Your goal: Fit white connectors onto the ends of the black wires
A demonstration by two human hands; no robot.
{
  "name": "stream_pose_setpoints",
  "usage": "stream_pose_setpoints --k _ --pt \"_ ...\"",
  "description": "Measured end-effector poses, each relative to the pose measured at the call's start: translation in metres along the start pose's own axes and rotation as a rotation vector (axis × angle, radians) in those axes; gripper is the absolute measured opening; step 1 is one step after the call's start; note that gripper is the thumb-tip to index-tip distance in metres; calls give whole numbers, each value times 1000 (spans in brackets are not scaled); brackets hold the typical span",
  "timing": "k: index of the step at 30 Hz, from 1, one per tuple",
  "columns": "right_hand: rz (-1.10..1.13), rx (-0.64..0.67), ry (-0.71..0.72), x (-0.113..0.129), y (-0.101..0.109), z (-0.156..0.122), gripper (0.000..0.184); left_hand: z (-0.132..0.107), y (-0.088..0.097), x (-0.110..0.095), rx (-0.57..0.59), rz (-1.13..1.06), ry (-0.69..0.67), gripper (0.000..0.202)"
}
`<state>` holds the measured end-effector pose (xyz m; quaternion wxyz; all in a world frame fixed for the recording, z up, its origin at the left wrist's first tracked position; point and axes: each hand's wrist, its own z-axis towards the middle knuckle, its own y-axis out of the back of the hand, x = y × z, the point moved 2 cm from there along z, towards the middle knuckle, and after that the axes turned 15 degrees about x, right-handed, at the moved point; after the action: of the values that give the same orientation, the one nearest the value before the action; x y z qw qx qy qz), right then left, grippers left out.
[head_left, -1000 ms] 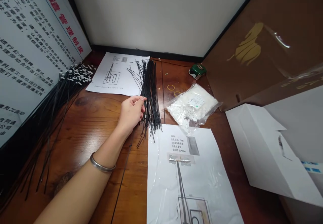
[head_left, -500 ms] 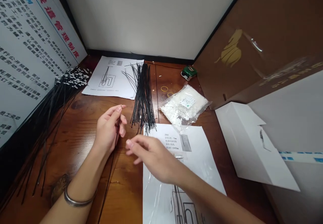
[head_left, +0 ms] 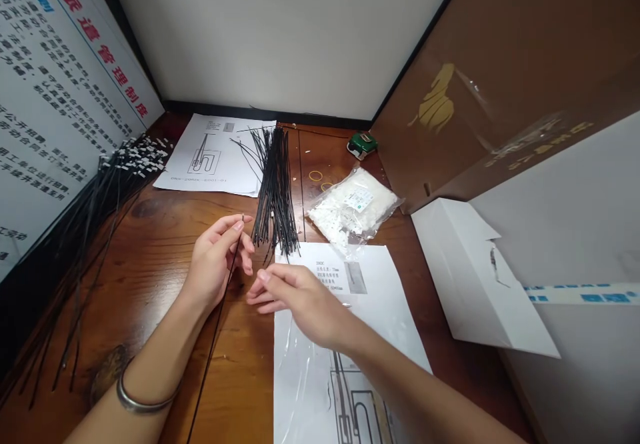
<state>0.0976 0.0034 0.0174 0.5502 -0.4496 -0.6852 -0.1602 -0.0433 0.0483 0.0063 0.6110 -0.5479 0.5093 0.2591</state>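
Note:
My left hand (head_left: 217, 257) pinches a thin black wire (head_left: 220, 324) between thumb and forefinger, its tip poking up past the thumb. From there the wire runs down across the table towards me. Just to the right, apart from it, my right hand (head_left: 295, 294) has thumb and fingers drawn together; whatever sits between them is hidden or too small to name. Beyond both hands lies a bundle of black wires (head_left: 275, 191). A clear bag of small white pieces (head_left: 353, 207) rests to the right of the bundle.
A printed drawing sheet (head_left: 305, 377) lies under my right forearm, another sheet (head_left: 175, 177) farther back. Wires with white ends (head_left: 133, 157) line the left side. A green tape measure (head_left: 362, 145), yellow rubber bands (head_left: 315, 176), a white carton flap (head_left: 475, 277) and a brown box (head_left: 480, 97) stand or lie rightward.
My right hand's fingers have closed together more and sit a little nearer my left hand. The left hand still holds the wire. The whole view has shifted slightly.

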Motion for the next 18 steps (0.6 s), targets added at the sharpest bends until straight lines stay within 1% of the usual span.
stream_pose_setpoints --k 1,3,5,7,8,9,10,11,12,13,14,15,16,17,18 --pt "12 -20 4 -2 -1 4 23 0 0 1 2 0 0 25" --pt "-28 -70 105 -3 1 13 23 0 -1 2 5 0 -1 26" --pt "-88 -162 204 1 11 17 24 0 -1 3 -1 7 -7 26" --pt "-136 -266 267 9 26 14 25 0 -2 3 -6 15 -13 25" --pt "-184 -337 290 14 35 9 26 0 -2 3 -2 18 -15 25" --pt "-273 -458 305 19 45 2 25 -1 -3 3 12 20 -14 25" --pt "-425 -600 291 25 55 -6 24 -1 -4 4 35 22 -9 25" --pt "-616 -762 241 30 65 -15 22 -2 -5 5 65 26 -2 26" --pt "-808 -841 112 33 74 -23 20 -2 -6 6 101 32 10 26" --pt "-948 -866 -58 35 83 -29 18 -3 -7 7 137 39 27 26" --pt "-1041 -852 -225 35 91 -34 16 -3 -8 9 168 47 48 26" --pt "-1105 -844 -354 35 98 -38 17 -3 -9 10 188 55 68 26" --pt "-1148 -838 -440 34 103 -41 21 -4 -10 11 197 61 82 26" --pt "-1175 -828 -487 32 107 -42 25 -4 -10 12 195 64 92 26" --pt "-1192 -815 -497 30 110 -42 29 -4 -10 12 187 64 97 26"
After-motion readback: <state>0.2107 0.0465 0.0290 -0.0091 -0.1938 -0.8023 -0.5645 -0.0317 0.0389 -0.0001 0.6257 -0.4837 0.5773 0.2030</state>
